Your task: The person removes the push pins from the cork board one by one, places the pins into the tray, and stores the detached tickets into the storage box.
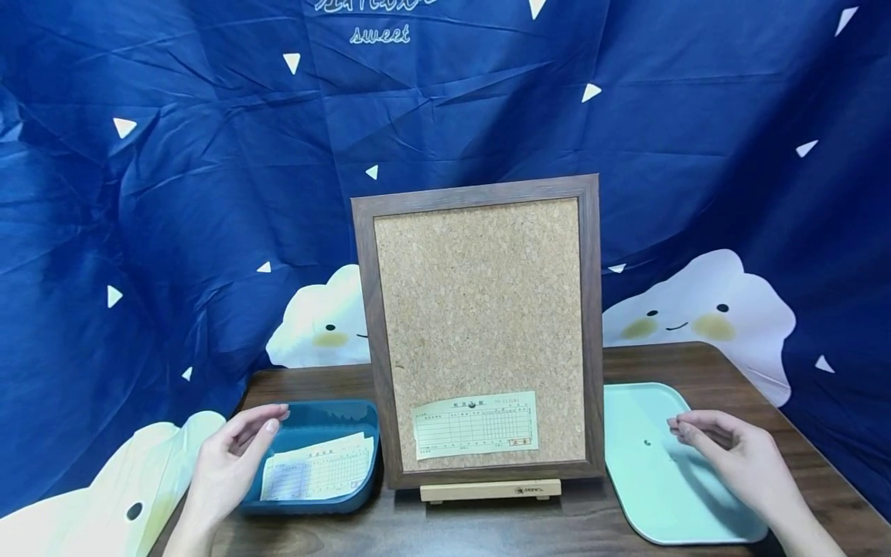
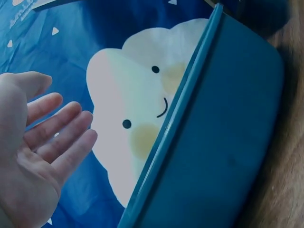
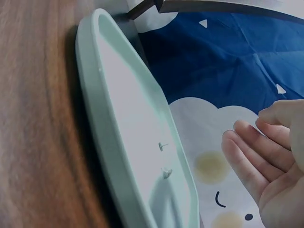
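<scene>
You have one left hand [image 1: 226,464] and one right hand [image 1: 752,460], one framed corkboard [image 1: 480,309], one wooden stand [image 1: 490,491], one blue bin [image 1: 313,507] and one green tray [image 1: 640,495]. You can count one posted slip [image 1: 476,429], one board pin [image 1: 472,404] and two tray pins [image 3: 166,173]; the binned slips [image 1: 334,468] overlap uncountably.

Blue box [image 1: 316,507]: has round corners and sits flat, just right of the left hand [image 1: 233,456].
Paper slips [image 1: 337,468]: pale with printed lines, bluish on one end, in a pile inside the box, right of the left hand.
Cork board [image 1: 480,309]: tan with a dark brown frame, standing up between both hands.
Pinned slip [image 1: 476,433]: pale green with a little red mark, a bit tilted, low on the board, with one pin [image 1: 472,404] near its top.
Green tray [image 1: 668,510]: light and shallow, flat, below and left of the right hand [image 1: 738,456].
Small pins [image 3: 166,173]: two, lying on the tray, left of the right hand.
</scene>
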### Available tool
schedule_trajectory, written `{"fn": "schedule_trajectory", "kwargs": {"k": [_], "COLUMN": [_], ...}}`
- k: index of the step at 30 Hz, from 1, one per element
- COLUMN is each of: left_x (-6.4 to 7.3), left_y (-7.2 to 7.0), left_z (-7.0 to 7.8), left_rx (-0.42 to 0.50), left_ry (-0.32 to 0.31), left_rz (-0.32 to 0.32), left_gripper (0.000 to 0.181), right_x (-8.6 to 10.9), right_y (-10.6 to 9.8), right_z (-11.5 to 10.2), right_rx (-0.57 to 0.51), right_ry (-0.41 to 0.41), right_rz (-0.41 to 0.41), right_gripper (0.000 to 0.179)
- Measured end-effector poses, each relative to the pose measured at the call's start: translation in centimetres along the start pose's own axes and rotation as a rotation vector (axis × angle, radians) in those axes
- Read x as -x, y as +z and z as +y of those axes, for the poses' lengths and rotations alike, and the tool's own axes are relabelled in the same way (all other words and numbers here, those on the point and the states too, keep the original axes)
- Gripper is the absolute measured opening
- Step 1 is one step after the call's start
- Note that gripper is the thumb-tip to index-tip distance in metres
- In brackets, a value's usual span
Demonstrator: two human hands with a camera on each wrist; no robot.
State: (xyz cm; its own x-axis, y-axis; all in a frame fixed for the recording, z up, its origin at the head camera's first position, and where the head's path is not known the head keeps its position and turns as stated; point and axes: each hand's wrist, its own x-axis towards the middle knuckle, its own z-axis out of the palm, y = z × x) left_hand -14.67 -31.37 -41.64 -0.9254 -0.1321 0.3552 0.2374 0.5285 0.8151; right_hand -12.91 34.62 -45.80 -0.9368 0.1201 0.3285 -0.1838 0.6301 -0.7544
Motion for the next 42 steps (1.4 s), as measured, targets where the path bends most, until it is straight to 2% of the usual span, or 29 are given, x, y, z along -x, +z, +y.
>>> {"fn": "schedule_trajectory", "kwargs": {"k": [6,17,30,42], "left_x": [0.0,-0.1,-0.2,-0.6], "left_y": [0.3,1.3,2.4,3.5], "left_z": [0.7,1.3,2.0,2.5], "left_rx": [0.012,-0.031,0.032,0.043], "left_ry": [0.034,0.086,0.170,0.230], "left_rz": [-0.022,-0.056,-0.074,-0.105], "left_gripper": [0.026,0.028,0.026,0.028], "right_x": [-0.1,-0.3,-0.8,-1.1], "right_y": [0.0,0.1,0.7,1.3], "right_z": [-0.7,-1.7,-2.6,-3.7], "right_rx": [-0.005,-0.045,-0.087,-0.115], "right_ry": [-0.024,-0.098,-0.154,-0.186], "right_rz": [0.020,0.042,0.058,0.058], "right_gripper": [0.022,0.017,0.014,0.014]}}
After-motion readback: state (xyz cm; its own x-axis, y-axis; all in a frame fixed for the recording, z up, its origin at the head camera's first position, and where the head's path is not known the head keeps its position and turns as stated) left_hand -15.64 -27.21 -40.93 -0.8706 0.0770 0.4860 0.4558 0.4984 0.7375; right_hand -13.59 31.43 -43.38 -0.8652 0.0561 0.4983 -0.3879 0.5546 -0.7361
